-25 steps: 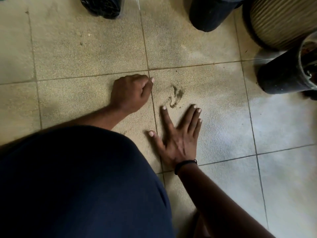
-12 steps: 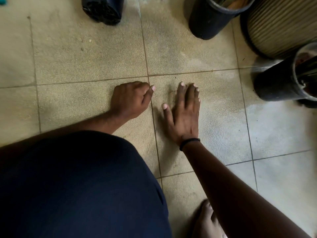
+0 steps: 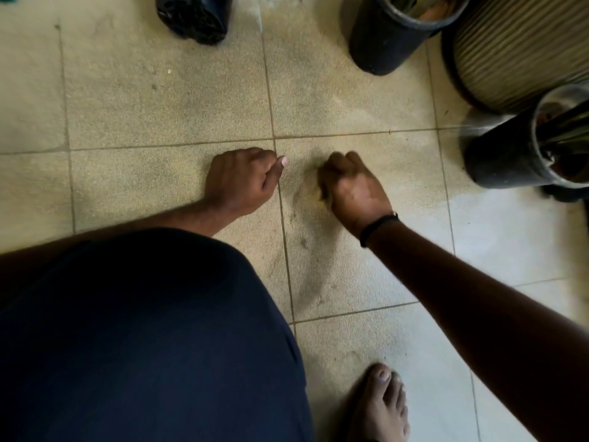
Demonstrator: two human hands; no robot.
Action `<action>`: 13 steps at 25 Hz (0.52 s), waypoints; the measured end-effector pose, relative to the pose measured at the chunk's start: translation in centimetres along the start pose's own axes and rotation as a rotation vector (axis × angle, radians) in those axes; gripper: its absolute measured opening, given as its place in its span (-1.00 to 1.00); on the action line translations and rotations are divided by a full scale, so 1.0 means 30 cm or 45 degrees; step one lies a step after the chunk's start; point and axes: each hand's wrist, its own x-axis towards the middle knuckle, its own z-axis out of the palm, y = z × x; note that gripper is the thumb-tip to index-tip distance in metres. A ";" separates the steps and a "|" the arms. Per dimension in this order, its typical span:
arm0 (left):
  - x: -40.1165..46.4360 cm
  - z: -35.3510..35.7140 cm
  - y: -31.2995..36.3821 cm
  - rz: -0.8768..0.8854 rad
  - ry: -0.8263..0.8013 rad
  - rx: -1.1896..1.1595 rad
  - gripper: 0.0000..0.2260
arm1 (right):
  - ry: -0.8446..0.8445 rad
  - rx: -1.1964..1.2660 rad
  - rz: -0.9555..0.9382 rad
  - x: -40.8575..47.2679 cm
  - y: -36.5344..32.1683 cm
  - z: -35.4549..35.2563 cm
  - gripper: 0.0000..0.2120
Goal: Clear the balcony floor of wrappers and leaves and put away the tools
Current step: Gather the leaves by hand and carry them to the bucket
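Head view, left to right: left hand point(image 3: 243, 180) is balled into a fist on the beige tiled balcony floor point(image 3: 159, 106), can't tell if it holds anything. Just beside it, right hand point(image 3: 352, 189) has its fingers clenched over a little brownish clump of dirt point(image 3: 322, 190). Black plastic pots point(image 3: 506, 161) sit at the far right.

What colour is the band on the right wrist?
Black; the wristband shows clearly in the head view.

Matt, grainy floor tiles point(image 3: 165, 100), dull black plastic pots point(image 3: 379, 43), a ribbed planter point(image 3: 522, 49), dark cloth point(image 3: 143, 330).
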 end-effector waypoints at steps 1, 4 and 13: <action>-0.001 -0.002 0.000 0.005 0.003 -0.006 -0.64 | -0.009 0.052 -0.041 -0.039 -0.002 -0.003 -0.87; 0.002 -0.007 -0.003 0.009 0.016 -0.019 -0.65 | 0.073 0.113 -0.058 -0.063 -0.008 -0.013 -0.83; 0.002 -0.009 0.008 -0.025 -0.003 -0.016 -0.65 | -0.152 -0.253 -0.038 -0.086 -0.154 -0.035 -0.82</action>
